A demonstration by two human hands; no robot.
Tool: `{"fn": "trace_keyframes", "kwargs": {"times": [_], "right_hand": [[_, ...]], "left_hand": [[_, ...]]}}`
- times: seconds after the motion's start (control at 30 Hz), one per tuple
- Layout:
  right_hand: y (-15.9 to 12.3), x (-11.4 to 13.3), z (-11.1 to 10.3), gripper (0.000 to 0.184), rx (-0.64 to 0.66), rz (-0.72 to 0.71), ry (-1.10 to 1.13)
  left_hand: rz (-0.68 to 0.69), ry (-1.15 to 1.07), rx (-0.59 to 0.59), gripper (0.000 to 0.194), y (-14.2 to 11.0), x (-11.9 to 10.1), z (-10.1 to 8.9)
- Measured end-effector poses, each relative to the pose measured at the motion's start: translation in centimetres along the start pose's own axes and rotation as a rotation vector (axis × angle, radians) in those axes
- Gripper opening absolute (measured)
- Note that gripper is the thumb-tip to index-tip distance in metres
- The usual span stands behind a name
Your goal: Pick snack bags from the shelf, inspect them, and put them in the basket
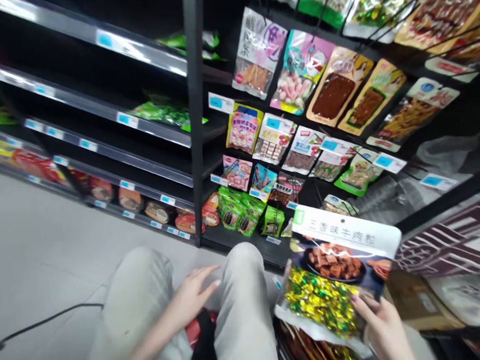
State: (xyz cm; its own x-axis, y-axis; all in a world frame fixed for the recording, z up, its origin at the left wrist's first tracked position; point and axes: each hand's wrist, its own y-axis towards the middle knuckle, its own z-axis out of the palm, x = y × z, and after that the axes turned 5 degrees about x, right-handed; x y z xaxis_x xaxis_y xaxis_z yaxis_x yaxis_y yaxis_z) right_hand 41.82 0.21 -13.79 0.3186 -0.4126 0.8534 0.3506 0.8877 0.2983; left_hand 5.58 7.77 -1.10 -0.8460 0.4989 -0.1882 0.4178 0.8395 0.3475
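My right hand (379,324) grips a large snack bag (337,272) with a white top strip, a picture of dried meat and green-gold wrapped pieces showing through its window. It holds the bag by its lower right edge, low in front of the hanging rack. My left hand (194,295) hovers open, fingers stretched, between my two knees in light trousers (244,306). A red item (195,328) shows just below that hand, partly hidden.
A black rack (197,122) with hooks carries several hanging snack bags (332,94). Left shelves hold green packs (161,111) and round tubs (130,198). More packets lie under the held bag (313,350). A cardboard box (416,299) sits right. A black cable (48,319) crosses the grey floor.
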Motion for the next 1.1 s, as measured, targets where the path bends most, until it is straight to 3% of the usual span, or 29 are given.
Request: {"fn": "trace_keyframes", "kwargs": {"times": [0.07,0.13,0.17,0.23,0.3,0.4,0.5,0.6,0.73,0.8,0.87,0.93,1.0,1.07,1.1], "right_hand": [[2.3,1.3,5.2,0.042,0.1,-0.037,0.082],[4.3,2.4,10.5,0.04,0.164,-0.109,0.094],[5.0,2.8,13.2,0.038,0.174,-0.156,0.046],[5.7,3.4,18.4,0.036,0.175,-0.245,-0.155],[5.3,3.5,23.2,0.037,0.164,-0.339,-0.409],[3.6,2.1,28.8,0.04,0.187,-0.558,-0.64],[2.2,-0.5,32.0,0.047,0.269,-0.779,-0.74],[1.2,-2.7,33.3,0.059,0.376,-0.887,-0.761],[0.1,-3.7,32.8,0.055,0.561,-0.911,-0.775],[0.1,-3.9,31.2,0.049,0.667,-0.946,-0.811],[0.7,-4.2,28.3,0.043,0.694,-0.963,-0.826],[2.1,-4.8,24.0,0.035,0.566,-0.915,-0.83],[3.9,-5.6,18.1,0.025,0.318,-0.777,-0.889],[5.4,-6.5,11.3,0.022,0.086,-0.52,-1.038],[5.8,-7.1,7.9,0.023,0.074,-0.343,-1.113]], "left_hand": [[0.091,-0.168,-0.086,0.045,0.2,-3.2,-1.1],[0.151,-0.216,-0.273,0.051,0.4,-5.8,-2.2],[0.176,-0.179,-0.36,0.051,0.5,-6.6,-2.7],[0.17,-0.175,-0.398,0.047,0.9,-7.0,-3.3],[0.154,-0.381,-0.36,0.047,1.7,-5.9,-3.4],[0.253,-0.953,-0.301,0.063,2.8,-2.1,-2.9],[0.213,-1.426,-0.287,0.068,3.0,2.0,-2.1],[0.059,-1.639,-0.254,0.057,2.4,4.8,-1.4],[-0.13,-1.74,-0.173,0.041,1.8,6.8,-1.4],[-0.198,-1.748,-0.141,0.04,1.7,7.5,-1.7],[-0.297,-1.739,-0.12,0.043,1.5,8.1,-2.2],[-0.422,-1.684,-0.151,0.043,1.2,8.5,-2.6],[-0.53,-1.555,-0.212,0.041,1.2,9.0,-2.9],[-0.553,-1.548,-0.204,0.042,1.3,9.2,-2.9],[-0.561,-1.548,-0.192,0.042,1.4,9.2,-2.8]]}}
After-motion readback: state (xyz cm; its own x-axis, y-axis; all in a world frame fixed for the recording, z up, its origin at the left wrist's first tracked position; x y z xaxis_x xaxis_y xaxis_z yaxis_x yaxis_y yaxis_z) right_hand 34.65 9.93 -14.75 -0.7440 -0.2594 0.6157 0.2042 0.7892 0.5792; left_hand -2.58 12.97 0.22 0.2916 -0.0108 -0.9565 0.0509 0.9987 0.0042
